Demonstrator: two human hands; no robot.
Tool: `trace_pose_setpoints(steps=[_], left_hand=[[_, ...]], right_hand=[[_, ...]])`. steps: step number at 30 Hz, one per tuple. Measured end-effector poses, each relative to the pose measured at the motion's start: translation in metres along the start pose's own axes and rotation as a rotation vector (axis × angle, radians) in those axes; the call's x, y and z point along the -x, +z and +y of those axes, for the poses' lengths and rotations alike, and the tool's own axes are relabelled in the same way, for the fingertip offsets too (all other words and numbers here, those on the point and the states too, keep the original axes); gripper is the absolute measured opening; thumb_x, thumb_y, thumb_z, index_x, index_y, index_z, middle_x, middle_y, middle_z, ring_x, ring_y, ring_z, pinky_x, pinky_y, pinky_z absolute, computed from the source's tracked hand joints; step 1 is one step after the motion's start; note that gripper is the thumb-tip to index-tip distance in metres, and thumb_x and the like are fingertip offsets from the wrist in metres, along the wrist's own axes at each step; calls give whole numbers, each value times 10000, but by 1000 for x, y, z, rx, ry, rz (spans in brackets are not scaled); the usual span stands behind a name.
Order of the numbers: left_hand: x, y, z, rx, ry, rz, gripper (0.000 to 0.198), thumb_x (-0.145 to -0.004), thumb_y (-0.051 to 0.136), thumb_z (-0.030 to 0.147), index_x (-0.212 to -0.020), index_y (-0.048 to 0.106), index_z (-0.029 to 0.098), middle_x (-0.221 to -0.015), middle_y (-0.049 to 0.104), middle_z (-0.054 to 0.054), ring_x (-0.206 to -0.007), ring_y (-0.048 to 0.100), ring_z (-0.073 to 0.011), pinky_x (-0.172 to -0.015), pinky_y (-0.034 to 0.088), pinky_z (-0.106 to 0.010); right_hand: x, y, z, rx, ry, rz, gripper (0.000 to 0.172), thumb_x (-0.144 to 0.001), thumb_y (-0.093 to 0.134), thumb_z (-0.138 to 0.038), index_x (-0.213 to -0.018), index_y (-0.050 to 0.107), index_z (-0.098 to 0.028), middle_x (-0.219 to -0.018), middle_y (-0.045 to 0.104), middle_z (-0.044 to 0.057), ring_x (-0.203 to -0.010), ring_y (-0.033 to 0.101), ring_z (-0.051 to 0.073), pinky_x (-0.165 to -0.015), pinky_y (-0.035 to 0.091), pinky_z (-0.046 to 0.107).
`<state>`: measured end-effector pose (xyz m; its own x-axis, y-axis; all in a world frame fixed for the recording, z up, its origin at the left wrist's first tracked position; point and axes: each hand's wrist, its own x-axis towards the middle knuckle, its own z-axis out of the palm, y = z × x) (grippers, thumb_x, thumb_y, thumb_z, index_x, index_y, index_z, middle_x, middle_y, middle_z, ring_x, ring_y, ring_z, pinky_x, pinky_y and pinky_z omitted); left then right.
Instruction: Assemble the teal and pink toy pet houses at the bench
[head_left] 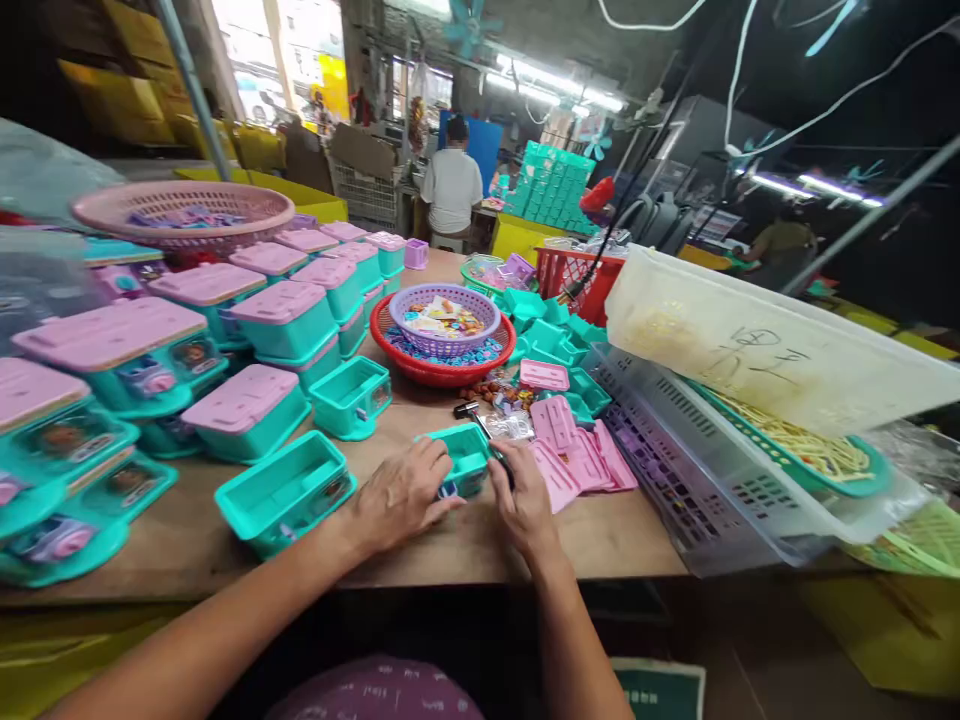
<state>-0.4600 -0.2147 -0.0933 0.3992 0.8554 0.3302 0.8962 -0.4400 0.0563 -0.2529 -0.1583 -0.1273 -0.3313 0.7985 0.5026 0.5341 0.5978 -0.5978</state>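
In front of me on the table stands a small teal plastic box (466,452), its open top facing up. My left hand (405,490) grips the left side of this box, thumb low near a purple latch piece. In my right hand (525,500) is a small hammer (502,462) with a black grip and a bare metal shaft; its dark head lies over the box's far edge. Left of my hands sits a larger open teal box (281,485), with another open teal box (351,395) behind it. Pink lids (562,450) lie just right of my right hand.
Stacked teal boxes with pink lids (277,315) fill the left side. A red basket (442,372) carrying a purple basket (445,345) of small parts stands ahead. To the right are a grey crate (675,470) and a tilted white bin (772,345). A person (452,180) sits farther back.
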Motion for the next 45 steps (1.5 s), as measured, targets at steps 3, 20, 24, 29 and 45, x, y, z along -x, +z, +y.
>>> trace_pose_setpoints(steps=[3,20,24,29,45], left_hand=[[-4,-1,6,-23,-71,157,180,-895,561,265,-1017,594,136,-1194,565,-147,-1131,501,-297,-931,485,-430],[-27,32,55,97,-1,186,205,-876,513,188,-1061,602,182,-1345,532,-71,-1308,385,-292,-1073,353,-461],[-65,30,69,52,11,243,337,-773,514,64,-1092,590,142,-1265,557,-136,-1197,474,-305,-1023,401,-473],[-139,-2,96,149,165,263,260,-821,448,53,-1015,592,148,-1110,581,-140,-1038,533,-281,-908,467,-457],[-342,-2,242,494,421,39,287,-829,509,148,-1073,656,121,-1074,686,-145,-1028,631,-253,-908,478,-345]], right_hand=[[5,-22,20,419,251,145,316,-923,541,-324,-1184,591,-153,-1150,608,151,-1107,531,293,-953,445,464],[0,-15,32,324,169,197,308,-897,515,-259,-1193,567,-190,-1133,558,141,-1086,505,312,-919,431,489],[-19,-18,8,96,-3,78,223,-904,484,-156,-1060,601,-264,-1009,624,45,-961,594,202,-847,500,324],[-51,-93,9,377,42,161,153,-900,534,-183,-963,651,-260,-967,646,23,-936,578,197,-832,475,304],[-24,-353,122,388,522,280,140,-772,599,-220,-885,669,-176,-829,692,28,-779,620,159,-750,480,268]])
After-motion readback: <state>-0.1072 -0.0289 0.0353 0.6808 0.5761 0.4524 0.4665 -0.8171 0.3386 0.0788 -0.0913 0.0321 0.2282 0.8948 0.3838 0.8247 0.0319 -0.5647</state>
